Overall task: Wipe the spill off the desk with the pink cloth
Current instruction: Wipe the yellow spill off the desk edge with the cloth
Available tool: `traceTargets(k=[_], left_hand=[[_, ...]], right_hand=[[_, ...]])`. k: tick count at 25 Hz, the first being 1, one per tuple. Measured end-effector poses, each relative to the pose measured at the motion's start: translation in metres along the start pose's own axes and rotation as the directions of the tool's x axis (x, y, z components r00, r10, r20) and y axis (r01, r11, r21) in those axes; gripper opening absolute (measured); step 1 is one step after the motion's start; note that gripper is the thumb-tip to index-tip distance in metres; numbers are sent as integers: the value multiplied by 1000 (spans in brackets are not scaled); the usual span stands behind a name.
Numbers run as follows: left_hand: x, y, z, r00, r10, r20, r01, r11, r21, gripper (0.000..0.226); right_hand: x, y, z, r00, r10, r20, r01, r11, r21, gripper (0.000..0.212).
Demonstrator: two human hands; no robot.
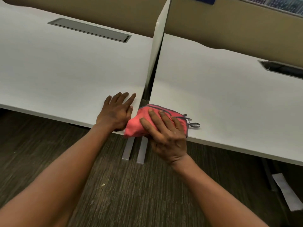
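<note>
Between the two white halves of the tabletop (68, 76) runs a gap, and your right hand (165, 128), gripping the bunched pink cloth (139, 123) at the front edge beside your flat, empty left hand (117, 112), could push it off.

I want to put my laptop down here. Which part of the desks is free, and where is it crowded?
Free: the left desk between the grey hatch and the front edge, and the right desk from the divider to its hatch. Crowded: the front corners by the gap, where the left hand lies flat and the right hand presses the cloth.
</note>
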State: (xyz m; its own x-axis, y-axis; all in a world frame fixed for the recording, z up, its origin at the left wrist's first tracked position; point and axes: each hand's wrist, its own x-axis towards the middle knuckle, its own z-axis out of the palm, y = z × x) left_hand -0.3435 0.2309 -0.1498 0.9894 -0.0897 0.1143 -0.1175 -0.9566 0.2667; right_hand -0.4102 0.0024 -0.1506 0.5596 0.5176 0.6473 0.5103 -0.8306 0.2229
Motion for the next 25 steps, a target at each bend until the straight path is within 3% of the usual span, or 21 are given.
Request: traceTargets(k=[2,5,14,18,21,25], left_hand=[[2,-1,0,1000,3,3,-3,1000,-15,58],[1,-1,2,1000,4,3,-4,1000,-13,59],[5,-2,-1,1000,14,24,-15,999,31,57],[2,-2,-1,1000,9,28,-9,1000,10,58],[3,-2,0,1000,8,13,-8,1000,-3,58],[5,-2,2,1000,14,-17,-14,1000,12,58]], right_hand=[[-11,20,-6,998,-56,39,57,998,-3,51],[-30,35,-15,999,15,47,-13,999,-44,62],[5,-9,-3,976,216,36,-216,976,-13,63],[-29,31,-18,989,147,19,-146,988,-41,59],[-56,57,-28,977,212,25,-209,973,-93,64],[-34,30,-16,953,303,10,-301,950,-80,66]])
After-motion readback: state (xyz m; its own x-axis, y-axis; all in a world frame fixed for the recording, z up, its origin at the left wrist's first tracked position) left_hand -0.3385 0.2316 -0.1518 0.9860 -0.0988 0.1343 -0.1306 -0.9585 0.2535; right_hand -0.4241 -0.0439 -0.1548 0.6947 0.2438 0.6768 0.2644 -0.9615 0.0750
